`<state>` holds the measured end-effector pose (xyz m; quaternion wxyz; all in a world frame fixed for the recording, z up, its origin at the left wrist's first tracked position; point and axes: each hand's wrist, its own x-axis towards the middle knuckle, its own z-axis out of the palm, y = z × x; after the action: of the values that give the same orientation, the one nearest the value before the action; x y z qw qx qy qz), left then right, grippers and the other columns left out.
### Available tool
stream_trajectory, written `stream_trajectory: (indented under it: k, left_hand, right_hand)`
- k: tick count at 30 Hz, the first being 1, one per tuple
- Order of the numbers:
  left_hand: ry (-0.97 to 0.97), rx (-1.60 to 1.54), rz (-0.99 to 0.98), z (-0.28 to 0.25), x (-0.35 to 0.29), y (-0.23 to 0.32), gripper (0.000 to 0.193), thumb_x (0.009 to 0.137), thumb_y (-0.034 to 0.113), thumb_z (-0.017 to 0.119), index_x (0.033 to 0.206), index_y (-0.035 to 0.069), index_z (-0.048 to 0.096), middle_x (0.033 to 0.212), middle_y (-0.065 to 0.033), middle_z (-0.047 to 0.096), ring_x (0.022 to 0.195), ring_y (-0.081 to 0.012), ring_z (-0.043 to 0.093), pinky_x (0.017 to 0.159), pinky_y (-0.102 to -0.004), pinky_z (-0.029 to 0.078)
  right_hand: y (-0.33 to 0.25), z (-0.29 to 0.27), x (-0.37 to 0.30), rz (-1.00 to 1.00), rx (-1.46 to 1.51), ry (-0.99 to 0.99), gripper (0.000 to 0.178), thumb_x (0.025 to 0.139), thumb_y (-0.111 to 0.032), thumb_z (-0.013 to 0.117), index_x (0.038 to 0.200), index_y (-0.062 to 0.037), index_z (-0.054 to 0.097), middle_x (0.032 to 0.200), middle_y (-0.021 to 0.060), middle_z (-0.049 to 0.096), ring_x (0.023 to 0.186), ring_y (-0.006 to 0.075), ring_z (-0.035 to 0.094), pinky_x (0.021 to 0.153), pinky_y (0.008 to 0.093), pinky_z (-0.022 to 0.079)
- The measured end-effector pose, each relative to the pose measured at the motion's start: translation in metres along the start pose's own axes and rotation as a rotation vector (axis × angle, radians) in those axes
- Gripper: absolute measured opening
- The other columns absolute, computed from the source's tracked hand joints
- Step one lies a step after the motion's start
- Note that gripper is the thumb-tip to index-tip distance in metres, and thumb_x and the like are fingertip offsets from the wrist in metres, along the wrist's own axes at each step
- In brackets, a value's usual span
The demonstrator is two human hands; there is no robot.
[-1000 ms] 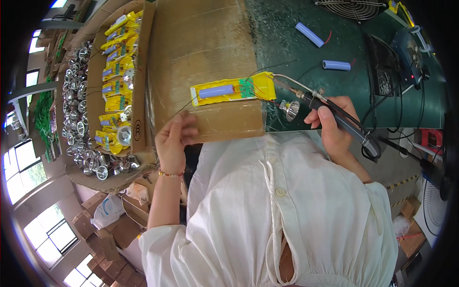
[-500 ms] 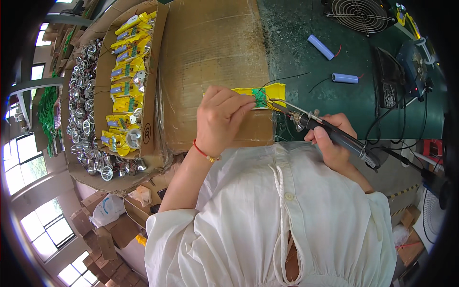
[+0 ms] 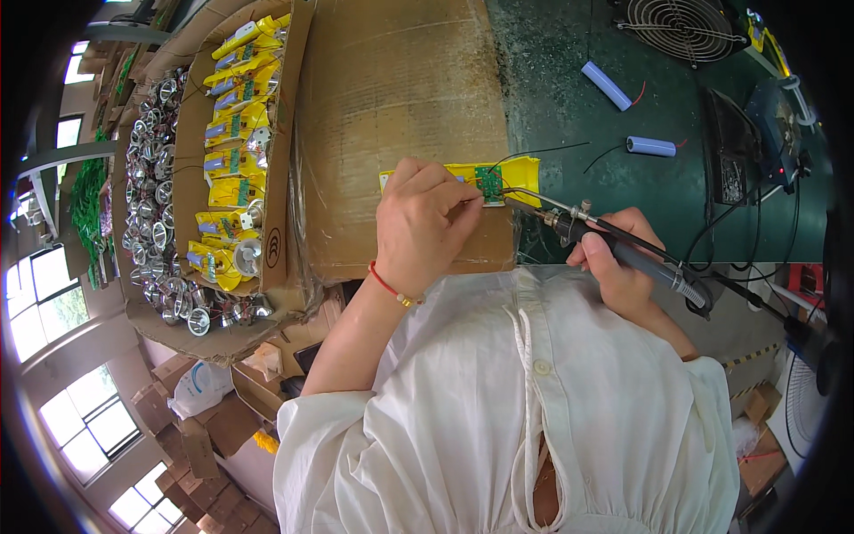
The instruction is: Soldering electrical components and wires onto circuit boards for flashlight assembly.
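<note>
A yellow plastic housing (image 3: 523,172) lies across the cardboard and the green mat, with a small green circuit board (image 3: 489,182) on it. My left hand (image 3: 422,209) rests over the housing's left part, thumb and forefinger pinched together at the board's left edge. Whatever is between those fingertips is too small to make out. In my right hand (image 3: 618,262) is a black-handled soldering iron (image 3: 632,262), a thin metal tube alongside its shaft. The iron's tip meets the board's right edge. A thin black wire (image 3: 543,149) runs from the board to the right.
Two purple battery cells (image 3: 651,146) with wires lie on the green mat (image 3: 569,107). Left stands a cardboard box (image 3: 283,160) of yellow assemblies, beside many silver reflector cups (image 3: 160,233). At the far right are a fan grille (image 3: 680,27) and the soldering station (image 3: 772,125).
The whole view has shifted slightly. A loop of wire beside the iron's tip no longer shows at the board's right edge. Both hands keep nearly the same pose.
</note>
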<state>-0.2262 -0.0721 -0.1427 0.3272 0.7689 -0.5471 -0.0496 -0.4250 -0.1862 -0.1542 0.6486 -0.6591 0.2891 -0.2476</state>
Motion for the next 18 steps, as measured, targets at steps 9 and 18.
stream_trajectory:
  k: [9,18]
  left_hand:
    - [-0.017,-0.006,0.012,-0.0015,0.0002,0.0013,0.007,0.062,0.006,0.066,0.069,0.007,0.064,0.069,-0.0031,0.056,0.073,-0.023,0.05,0.064,-0.0318,0.043]
    - [-0.042,-0.004,0.01,0.0,0.0043,-0.0029,0.005,0.063,0.007,0.066,0.068,0.008,0.065,0.067,-0.0028,0.056,0.072,-0.0227,0.05,0.063,-0.0316,0.043]
  right_hand:
    - [-0.0005,-0.0017,-0.001,-0.045,-0.026,-0.038,0.013,0.08,-0.006,0.057,0.084,0.002,0.047,0.065,0.0101,0.059,0.056,0.0113,0.058,0.049,0.0221,0.045]
    - [0.0047,-0.004,-0.0002,-0.077,0.084,0.049,0.018,0.083,-0.012,0.054,0.089,0.0005,0.042,0.064,0.0115,0.057,0.054,0.0153,0.057,0.048,0.0238,0.045]
